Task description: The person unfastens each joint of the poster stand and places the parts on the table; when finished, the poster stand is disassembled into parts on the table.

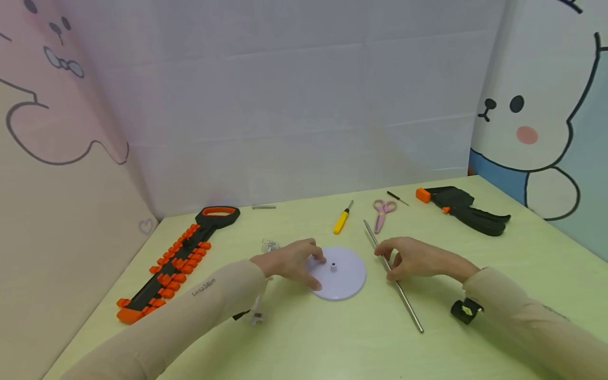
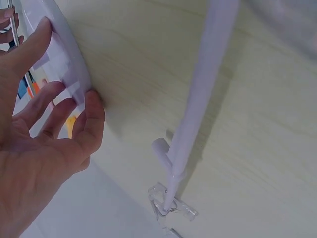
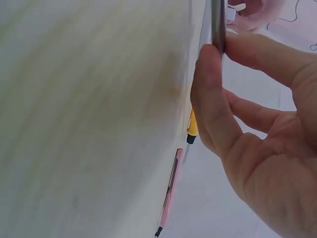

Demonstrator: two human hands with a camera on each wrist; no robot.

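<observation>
Your left hand sits palm down on the left rim of the white disc. Fingers are curled over the edge, thumb on the near side, so they grip the disc rim. Forearm comes in from lower left, sleeve low over the table.

Your right hand is just right of the disc. Thumb and fingers pinch the steel rod near its upper half. The rod runs diagonally, far end toward the scissors, near end toward you. Whether it is lifted off the table, you can't tell.

Disc lies flat at table centre, small hub pointing up, between both hands. Disc and rod are near each other, not touching.

Room: open table in front of the disc on your side and to the right of the rod's near end. A small black-and-yellow part lies just beside your right wrist. A white tube with a clear clip lies by your left forearm. Clear bits sit just behind the left hand. Yellow screwdriver and scissors are behind the disc, near. Orange-black rack takes the left edge, black tool the far right corner, both well apart from the hands.
</observation>
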